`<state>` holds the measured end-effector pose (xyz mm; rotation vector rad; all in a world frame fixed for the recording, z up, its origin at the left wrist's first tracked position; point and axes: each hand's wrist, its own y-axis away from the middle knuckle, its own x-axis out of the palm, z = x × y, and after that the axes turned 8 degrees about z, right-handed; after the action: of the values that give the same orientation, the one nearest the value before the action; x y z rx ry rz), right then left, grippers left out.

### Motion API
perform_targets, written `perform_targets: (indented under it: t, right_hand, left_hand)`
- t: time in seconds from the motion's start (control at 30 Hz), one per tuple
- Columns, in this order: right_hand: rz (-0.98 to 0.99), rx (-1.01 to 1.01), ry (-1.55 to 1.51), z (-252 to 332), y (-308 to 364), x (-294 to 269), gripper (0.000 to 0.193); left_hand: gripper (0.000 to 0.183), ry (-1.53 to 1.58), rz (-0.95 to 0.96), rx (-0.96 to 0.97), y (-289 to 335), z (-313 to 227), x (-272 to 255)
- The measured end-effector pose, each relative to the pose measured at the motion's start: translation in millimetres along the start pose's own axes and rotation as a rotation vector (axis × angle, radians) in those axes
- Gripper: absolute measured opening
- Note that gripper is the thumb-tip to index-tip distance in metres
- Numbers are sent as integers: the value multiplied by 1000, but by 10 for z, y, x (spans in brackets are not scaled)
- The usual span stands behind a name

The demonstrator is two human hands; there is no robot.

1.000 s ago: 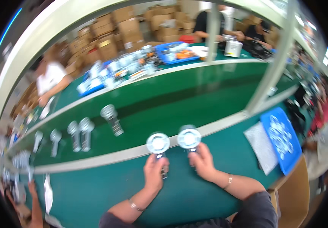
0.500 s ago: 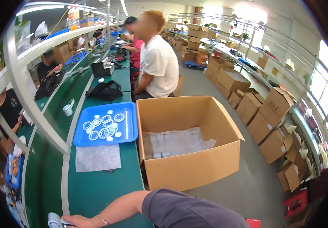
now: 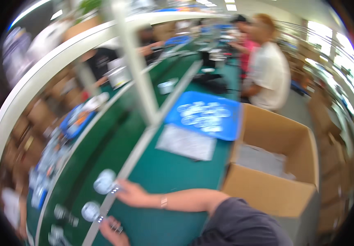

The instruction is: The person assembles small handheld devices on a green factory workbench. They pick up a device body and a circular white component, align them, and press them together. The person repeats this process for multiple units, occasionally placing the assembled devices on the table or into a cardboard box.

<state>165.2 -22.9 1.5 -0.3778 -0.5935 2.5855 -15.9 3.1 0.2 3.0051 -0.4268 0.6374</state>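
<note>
My right hand (image 3: 132, 194), with a bracelet at the wrist, reaches in over the bench edge. Its fingers are closed on the narrow end of a white round-headed device (image 3: 105, 181) above the green conveyor belt. Nearer to me, my left hand (image 3: 113, 232) grips the narrow end of a similar white round-headed device (image 3: 91, 211). Both devices are smeared by motion, so their exact kind does not show. Past my hands, a blue tray (image 3: 230, 123) holds several white rings and small discs. A translucent wrapping sheet (image 3: 186, 142) lies against its near edge.
An open cardboard box (image 3: 269, 190) with pale sheets inside stands right of the bench. A white post (image 3: 138, 78) rises beside the belt (image 3: 115, 135). More white devices (image 3: 65, 215) rest on the belt. A co-worker in a white shirt (image 3: 270, 69) sits beyond the box.
My view has swung left, so bench, tray and box sit further right. My left hand with a second device has come into view; my right hand still holds its device.
</note>
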Motion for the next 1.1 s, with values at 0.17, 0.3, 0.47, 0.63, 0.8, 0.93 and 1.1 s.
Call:
perform_targets:
  t: [0.17,0.3,0.47,0.63,0.8,0.93,1.1]
  right_hand:
    - [13,-4,-159,-157,64,19,38]
    - [207,96,-385,-6,145,-41,40]
    - [268,69,-315,91,101,-50,31]
    - [249,95,-337,66,72,-67,35]
    - [254,87,-281,34,70,-61,32]
    - [231,88,-324,4,75,-38,34]
    - [246,143,-369,-48,88,-55,39]
  left_hand:
    - [15,38,23,-35,69,-72,30]
    - [20,47,102,-27,89,29,-138]
    - [21,67,82,-65,129,-33,-73]
    - [24,59,100,-62,107,-2,-59]
    - [29,73,105,-54,85,4,-68]
    - [29,77,100,-56,75,20,-77]
    - [28,59,91,-67,80,-10,-56]
